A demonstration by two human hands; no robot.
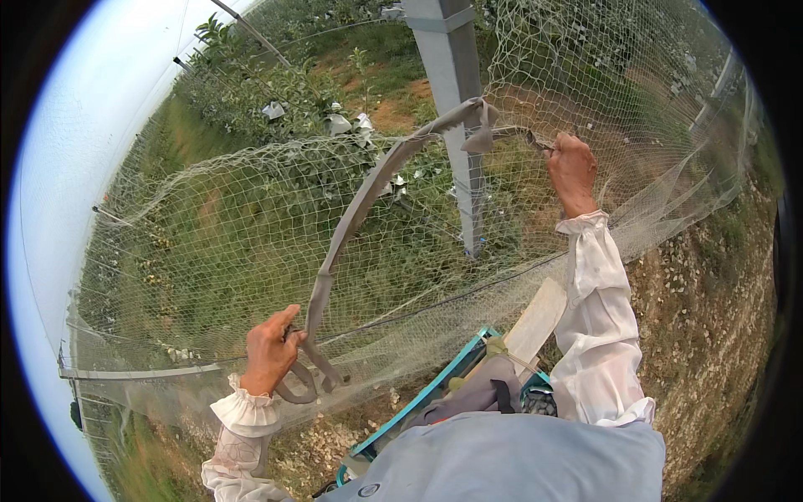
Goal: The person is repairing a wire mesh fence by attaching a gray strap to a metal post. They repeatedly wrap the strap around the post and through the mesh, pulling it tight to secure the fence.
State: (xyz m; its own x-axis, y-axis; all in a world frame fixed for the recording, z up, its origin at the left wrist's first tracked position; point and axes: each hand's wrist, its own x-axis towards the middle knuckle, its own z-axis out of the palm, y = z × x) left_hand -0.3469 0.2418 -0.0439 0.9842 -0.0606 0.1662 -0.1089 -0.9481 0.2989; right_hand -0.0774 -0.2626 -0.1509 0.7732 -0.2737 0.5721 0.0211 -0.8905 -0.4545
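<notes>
A long grey cloth strip runs in a curve from a knot beside the metal post down to my left hand. My left hand grips the strip low on the left, and its loose ends hang below the fingers. Higher up on the right, my right hand is closed on a thin twisted strand, which leads left towards the knot; whether it is cloth or gathered net cord, I cannot tell. Pale netting spreads behind both hands, with a gathered upper edge on the left.
Below the net stands a teal metal frame holding grey cloth and a pale board. A dark line crosses the net's lower part. Leafy trees with white bags stand behind it. Stony ground lies at the right.
</notes>
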